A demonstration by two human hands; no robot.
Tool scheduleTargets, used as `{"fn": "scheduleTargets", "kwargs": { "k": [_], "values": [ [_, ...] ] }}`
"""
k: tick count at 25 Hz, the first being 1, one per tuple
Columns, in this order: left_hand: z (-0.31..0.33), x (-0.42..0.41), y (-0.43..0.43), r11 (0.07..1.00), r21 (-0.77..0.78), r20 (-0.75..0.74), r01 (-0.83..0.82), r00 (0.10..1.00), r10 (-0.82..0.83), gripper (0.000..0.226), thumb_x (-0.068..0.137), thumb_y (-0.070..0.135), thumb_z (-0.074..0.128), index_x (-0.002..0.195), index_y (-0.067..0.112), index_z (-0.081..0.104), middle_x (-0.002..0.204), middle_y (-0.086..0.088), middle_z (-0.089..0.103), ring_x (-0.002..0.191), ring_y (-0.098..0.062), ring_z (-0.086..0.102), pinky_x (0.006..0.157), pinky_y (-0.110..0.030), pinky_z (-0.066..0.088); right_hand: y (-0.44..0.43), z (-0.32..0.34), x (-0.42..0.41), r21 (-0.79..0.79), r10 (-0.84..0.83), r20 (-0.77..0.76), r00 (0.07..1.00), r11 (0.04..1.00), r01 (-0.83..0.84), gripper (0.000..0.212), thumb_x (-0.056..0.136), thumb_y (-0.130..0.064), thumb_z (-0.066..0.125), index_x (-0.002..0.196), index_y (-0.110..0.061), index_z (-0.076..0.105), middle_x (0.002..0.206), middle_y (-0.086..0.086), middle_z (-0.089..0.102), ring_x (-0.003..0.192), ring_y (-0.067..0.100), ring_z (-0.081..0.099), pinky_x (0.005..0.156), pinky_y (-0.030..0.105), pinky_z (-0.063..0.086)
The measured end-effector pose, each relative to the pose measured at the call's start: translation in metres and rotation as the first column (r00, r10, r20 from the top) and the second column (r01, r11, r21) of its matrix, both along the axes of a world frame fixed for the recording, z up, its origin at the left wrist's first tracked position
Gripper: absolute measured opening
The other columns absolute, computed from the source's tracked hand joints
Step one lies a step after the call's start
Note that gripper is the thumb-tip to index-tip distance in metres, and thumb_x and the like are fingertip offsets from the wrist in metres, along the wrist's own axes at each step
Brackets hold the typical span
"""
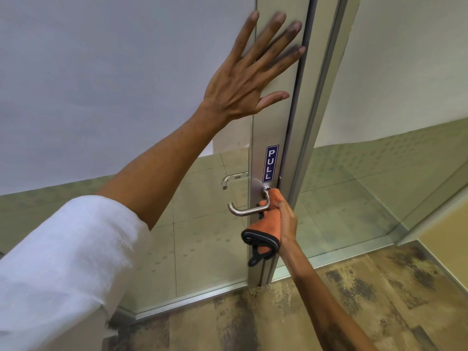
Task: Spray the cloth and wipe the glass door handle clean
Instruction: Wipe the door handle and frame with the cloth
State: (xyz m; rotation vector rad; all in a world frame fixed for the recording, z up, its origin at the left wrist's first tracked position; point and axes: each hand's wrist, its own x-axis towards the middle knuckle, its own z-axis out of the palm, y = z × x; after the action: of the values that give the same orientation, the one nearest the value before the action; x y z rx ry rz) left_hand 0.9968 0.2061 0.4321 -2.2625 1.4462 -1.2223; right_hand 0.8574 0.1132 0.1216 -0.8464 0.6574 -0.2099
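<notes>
Door frame [301, 148] — close beside handle [247, 210]

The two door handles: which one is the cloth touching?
The nearer handle, below the PULL sticker; the right hand presses the orange cloth against it. The other handle sits behind the glass, untouched.

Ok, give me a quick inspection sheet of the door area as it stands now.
Surface: door frame, metal, with a blue PULL sticker.
Job's things: orange cloth pressed against the base of the door handle; spray bottle not in view.
Clutter: nothing seen.
Hands: left hand flat and open on the frame above the sticker; right hand has its grip shut on the cloth.
Cables: none; a black loop hangs from the cloth's dark edge.
Surroundings: glass panel, a second handle behind it, mottled floor.
</notes>
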Motion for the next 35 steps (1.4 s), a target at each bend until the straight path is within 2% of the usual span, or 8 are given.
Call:
{"fn": "scheduleTargets", "kwargs": {
  "k": [12,16,23,27,29,31,33,35],
  "values": [
    [-0.002,0.005,0.004,0.998,-0.015,0.028,0.055,0.998,-0.055,0.081,0.102,0.076,0.01,0.166,0.028,0.004,0.174,-0.01,0.008,0.159,-0.035,0.008,0.124,-0.059,0.004,0.113,0.007,-0.013,0.073,-0.346,0.115,0.931,0.938,0.34,0.036,0.093,-0.037,0.064,0.129,-0.032,0.065,0.102,-0.013,0.075,0.075,0.012,0.071,0.065,0.032,0.057],
    [-0.002,0.004,0.005,0.998,-0.005,0.038,0.067,0.997,-0.067,0.08,0.102,0.075,0.01,0.167,0.028,0.004,0.174,-0.01,0.008,0.159,-0.035,0.008,0.124,-0.057,0.002,0.143,0.007,-0.005,0.028,-0.355,0.048,0.934,0.935,0.354,0.036,0.091,-0.03,0.066,0.127,-0.034,0.067,0.109,0.012,0.075,0.083,0.034,0.074,0.068,0.043,0.063],
    [-0.003,0.005,0.004,0.997,-0.026,0.043,0.076,0.996,-0.074,0.08,0.103,0.075,0.009,0.167,0.027,0.003,0.174,-0.01,0.006,0.159,-0.035,0.007,0.121,-0.054,-0.004,0.078,-0.012,-0.054,-0.046,0.176,-0.014,0.984,0.983,-0.177,0.081,0.037,-0.057,0.096,0.098,-0.012,0.068,0.101,0.018,0.063,0.084,0.026,0.066,0.088,0.039,0.056],
    [-0.003,0.003,0.005,0.997,-0.028,0.028,0.076,0.997,-0.076,0.08,0.102,0.075,0.009,0.166,0.028,0.002,0.174,-0.01,0.006,0.159,-0.034,0.007,0.123,-0.056,0.0,0.016,0.047,-0.042,-0.254,0.277,0.017,0.961,0.931,-0.264,0.049,0.085,-0.037,0.076,0.13,-0.022,0.064,0.119,0.019,0.066,0.097,0.035,0.07,0.085,0.043,0.059],
    [-0.002,0.004,0.005,0.997,-0.024,0.017,0.069,0.998,-0.068,0.081,0.102,0.076,0.008,0.167,0.028,0.003,0.174,-0.009,0.005,0.159,-0.034,0.006,0.124,-0.058,0.003,-0.018,0.072,-0.043,-0.679,0.296,0.008,0.955,0.702,-0.212,0.047,0.087,-0.025,0.072,0.133,-0.028,0.063,0.124,0.003,0.068,0.102,0.018,0.069,0.082,0.029,0.056],
    [-0.001,0.003,0.005,0.998,-0.016,0.013,0.061,0.998,-0.061,0.082,0.101,0.076,0.007,0.167,0.027,0.003,0.174,-0.009,0.005,0.159,-0.034,0.006,0.125,-0.059,0.004,-0.041,0.082,-0.031,-0.968,0.351,-0.076,0.933,0.197,-0.153,0.049,0.088,-0.027,0.069,0.136,-0.032,0.06,0.137,-0.004,0.06,0.121,0.011,0.057,0.101,0.03,0.047],
    [-0.001,0.002,0.005,0.999,-0.013,0.016,0.051,0.999,-0.051,0.082,0.101,0.077,0.007,0.167,0.027,0.003,0.174,-0.009,0.006,0.159,-0.034,0.006,0.125,-0.06,0.005,-0.055,0.079,-0.006,-0.95,0.447,-0.259,0.856,-0.277,-0.143,0.047,0.092,-0.034,0.062,0.139,-0.031,0.057,0.144,-0.004,0.055,0.131,0.013,0.047,0.111,0.035,0.037],
    [-0.001,0.002,0.004,0.999,-0.007,0.019,0.044,0.999,-0.044,0.083,0.101,0.077,0.008,0.167,0.026,0.004,0.174,-0.009,0.006,0.159,-0.034,0.007,0.124,-0.06,0.005,-0.061,0.067,0.012,-0.861,0.489,-0.432,0.758,-0.474,-0.185,0.045,0.097,-0.04,0.055,0.142,-0.031,0.053,0.148,-0.004,0.051,0.136,0.014,0.04,0.113,0.035,0.03]
  ]
}}
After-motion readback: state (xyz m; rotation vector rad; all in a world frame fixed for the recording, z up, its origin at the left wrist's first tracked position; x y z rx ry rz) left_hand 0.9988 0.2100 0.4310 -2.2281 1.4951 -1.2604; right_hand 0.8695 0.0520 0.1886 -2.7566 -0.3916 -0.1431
